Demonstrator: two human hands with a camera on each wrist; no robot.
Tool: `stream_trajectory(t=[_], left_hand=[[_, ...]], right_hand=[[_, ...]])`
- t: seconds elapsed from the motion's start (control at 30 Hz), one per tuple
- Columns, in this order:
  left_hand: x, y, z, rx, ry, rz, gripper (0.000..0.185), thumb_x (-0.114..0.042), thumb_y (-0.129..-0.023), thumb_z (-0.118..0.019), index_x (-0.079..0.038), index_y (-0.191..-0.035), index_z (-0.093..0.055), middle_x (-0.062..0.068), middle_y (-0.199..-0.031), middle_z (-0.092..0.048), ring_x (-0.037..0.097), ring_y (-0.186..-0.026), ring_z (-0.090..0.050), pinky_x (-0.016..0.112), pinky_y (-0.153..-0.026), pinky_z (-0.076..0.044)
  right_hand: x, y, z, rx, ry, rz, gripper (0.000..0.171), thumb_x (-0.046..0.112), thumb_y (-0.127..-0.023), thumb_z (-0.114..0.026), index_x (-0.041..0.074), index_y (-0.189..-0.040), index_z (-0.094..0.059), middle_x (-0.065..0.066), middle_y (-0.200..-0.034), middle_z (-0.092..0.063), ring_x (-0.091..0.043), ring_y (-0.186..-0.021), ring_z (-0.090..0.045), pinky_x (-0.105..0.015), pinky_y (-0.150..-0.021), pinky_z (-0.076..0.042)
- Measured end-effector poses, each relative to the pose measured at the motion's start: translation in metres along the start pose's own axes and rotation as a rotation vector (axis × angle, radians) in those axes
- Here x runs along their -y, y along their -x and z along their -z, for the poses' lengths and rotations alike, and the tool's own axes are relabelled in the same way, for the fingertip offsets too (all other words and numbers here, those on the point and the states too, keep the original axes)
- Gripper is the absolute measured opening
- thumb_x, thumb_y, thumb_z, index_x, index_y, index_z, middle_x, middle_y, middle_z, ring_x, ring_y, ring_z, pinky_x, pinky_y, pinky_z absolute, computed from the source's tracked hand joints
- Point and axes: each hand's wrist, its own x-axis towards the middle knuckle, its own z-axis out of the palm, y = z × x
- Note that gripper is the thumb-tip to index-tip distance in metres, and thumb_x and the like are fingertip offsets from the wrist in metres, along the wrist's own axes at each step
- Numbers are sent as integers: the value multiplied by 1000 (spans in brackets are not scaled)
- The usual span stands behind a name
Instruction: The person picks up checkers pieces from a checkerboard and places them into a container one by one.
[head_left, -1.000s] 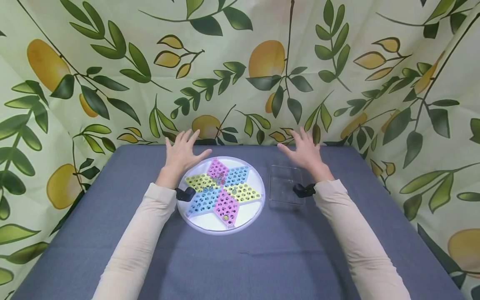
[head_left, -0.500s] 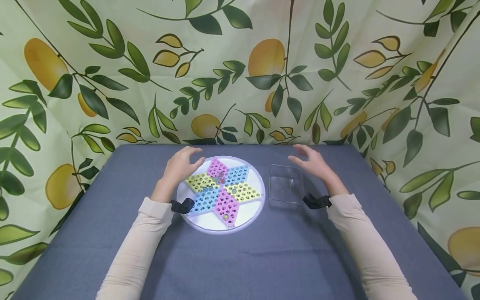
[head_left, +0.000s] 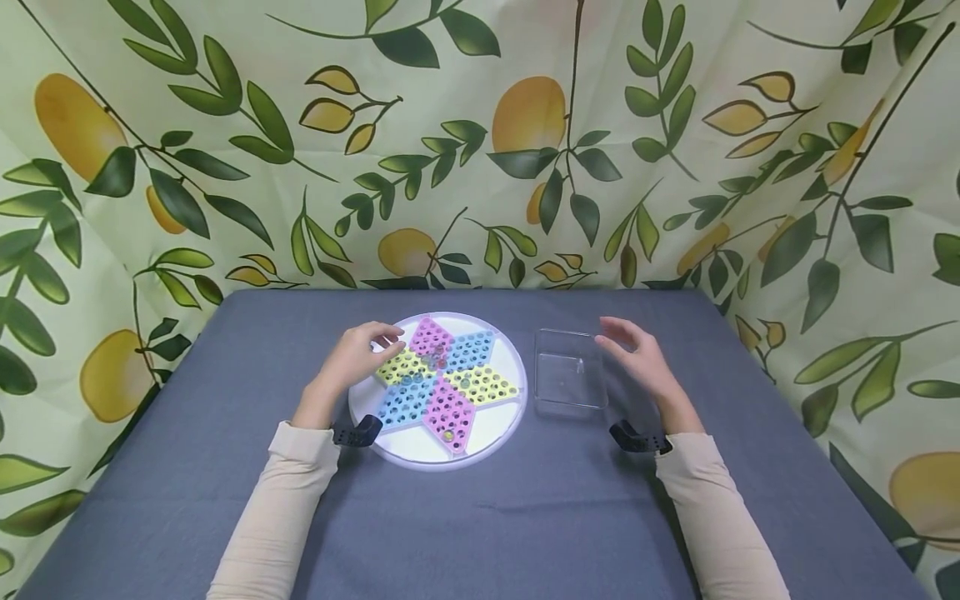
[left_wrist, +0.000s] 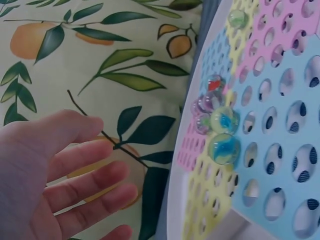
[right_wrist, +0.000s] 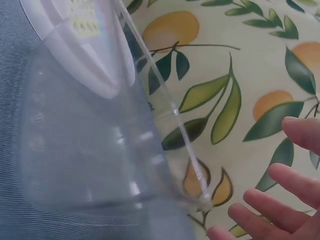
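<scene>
A round game board (head_left: 438, 387) with a six-pointed star of pink, blue and yellow holes lies near the middle of the table (head_left: 480, 517), and a clear plastic tray (head_left: 570, 372) sits just beside it toward the right edge. The left hand (head_left: 360, 354) hovers over the board's left side, fingers (left_wrist: 95, 182) loosely spread and holding nothing. The right hand (head_left: 637, 354) hangs at the tray's right side, fingers (right_wrist: 280, 207) relaxed and apart, also holding nothing.

A small cluster of glass marbles (left_wrist: 216, 117) sits in holes near the star's centre, and one more marble (head_left: 451, 433) rests in the pink point nearest the person. Judging from this, no marble has been lifted yet: the tray looks empty and both hands are bare.

The tray's far rim is hard to pick out against the cloth. The wrist views cut off most of the board and the thumbs, and the exact count of marbles in the cluster cannot be told.
</scene>
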Motion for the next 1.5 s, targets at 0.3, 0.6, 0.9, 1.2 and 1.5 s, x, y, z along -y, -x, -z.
stream_trajectory(t=[0.3, 0.6, 0.9, 1.2, 1.5], left_hand=[[7, 3, -6, 50, 52, -36, 31, -19, -91, -64, -1, -116, -67, 17, -105, -69, 29, -96, -64, 45, -85, -52], [13, 7, -9, 93, 73, -34, 32, -20, -90, -65, 0, -114, -67, 17, -99, -70, 26, -92, -64, 40, -83, -53], [19, 7, -13, 84, 99, -18, 31, -19, -89, -67, 0, -114, -68, 16, -96, -70, 25, -90, -64, 37, -82, -52], [24, 5, -22, 140, 135, -5, 36, -17, -83, -74, 1, -113, -69, 12, -87, -67, 13, -78, -57, 20, -69, -44], [29, 8, -22, 172, 131, 37, 34, -17, -78, -78, -1, -108, -71, 2, -73, -57, 10, -68, -45, 18, -63, -38]], right_hand=[[-32, -3, -12, 22, -55, -12, 55, 23, -97, -57, 2, -144, -39, -22, -150, -40, -38, -140, -38, -45, -111, -38], [-55, -9, -22, 202, -375, -33, 65, 18, -97, -57, 3, -151, -24, -21, -158, -24, -37, -148, -19, -2, -93, -37], [-62, -19, -23, 277, -507, -5, 66, 20, -100, -50, 9, -155, -14, -20, -162, -12, -35, -151, -13, -7, -102, -39], [-61, -11, -22, 330, -619, 47, 74, 3, -97, -50, 6, -155, -3, -22, -162, 3, -41, -149, 4, -3, -98, -37], [-64, -17, -32, 343, -624, 48, 74, 4, -98, -49, 6, -155, -3, -21, -162, 2, -40, -150, 4, -4, -100, -37]])
